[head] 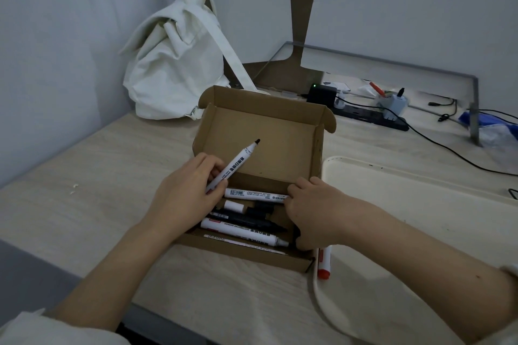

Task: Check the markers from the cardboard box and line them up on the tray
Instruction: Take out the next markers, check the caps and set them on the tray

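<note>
Left hand [185, 193]: closed around 1 uncapped marker [234, 166], tip raised over cardboard box [260, 131]. Right hand [316, 213]: fingers curled inside box; grasp indeterminate. Tray [420, 204]: bench's right edge.

I see two bare forearms and hands, no rings, watch or gloves on the left hand [182, 190] or the right hand [316, 216]. A pale, whitish sleeve [42, 328] is pushed up at seven o'clock; another light cuff [508, 272] edges in at four o'clock, crumpled, no markings visible.
</note>
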`<state>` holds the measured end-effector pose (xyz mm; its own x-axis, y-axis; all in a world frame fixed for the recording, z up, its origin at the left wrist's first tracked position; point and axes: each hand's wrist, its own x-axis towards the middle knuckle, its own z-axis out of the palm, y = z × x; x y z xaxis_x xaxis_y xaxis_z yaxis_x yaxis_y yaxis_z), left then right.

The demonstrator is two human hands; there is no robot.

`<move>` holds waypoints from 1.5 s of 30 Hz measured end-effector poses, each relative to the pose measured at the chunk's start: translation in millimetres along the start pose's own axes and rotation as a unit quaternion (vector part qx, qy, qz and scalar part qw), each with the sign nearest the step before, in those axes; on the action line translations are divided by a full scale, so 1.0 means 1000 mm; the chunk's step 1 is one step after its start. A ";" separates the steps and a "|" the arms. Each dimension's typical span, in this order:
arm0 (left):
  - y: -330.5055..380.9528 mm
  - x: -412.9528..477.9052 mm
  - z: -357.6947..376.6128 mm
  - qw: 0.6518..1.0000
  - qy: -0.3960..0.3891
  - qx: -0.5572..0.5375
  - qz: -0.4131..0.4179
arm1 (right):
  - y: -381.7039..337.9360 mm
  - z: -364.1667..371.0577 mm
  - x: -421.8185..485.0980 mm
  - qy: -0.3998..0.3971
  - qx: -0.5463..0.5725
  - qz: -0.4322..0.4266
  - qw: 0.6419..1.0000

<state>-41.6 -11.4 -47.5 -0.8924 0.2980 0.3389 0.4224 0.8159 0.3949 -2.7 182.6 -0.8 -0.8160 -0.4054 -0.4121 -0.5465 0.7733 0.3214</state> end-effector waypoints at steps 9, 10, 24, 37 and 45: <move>0.001 0.000 -0.001 1.000 0.000 -0.005 0.007 | 0.040 -0.011 -0.030 0.067 0.316 0.028 0.946; 0.003 0.000 -0.002 1.000 0.000 -0.005 0.011 | 0.046 -0.011 -0.035 0.074 0.402 0.036 0.912; 0.029 -0.005 -0.017 0.998 0.026 -0.033 0.049 | 0.054 0.018 -0.037 0.086 0.954 -0.110 0.265; 0.042 -0.006 -0.019 0.995 0.042 -0.058 0.068 | 0.043 0.021 -0.039 0.153 0.931 -0.040 0.328; 0.045 -0.008 -0.025 0.990 0.053 -0.062 0.118 | 0.031 0.012 -0.038 0.348 0.627 0.125 0.686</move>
<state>-11.9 10.6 -11.2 -0.7481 0.4141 0.5185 0.6390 0.6604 0.3945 13.9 228.4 14.4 -0.9855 0.0182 0.1687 -0.1376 0.4960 -0.8573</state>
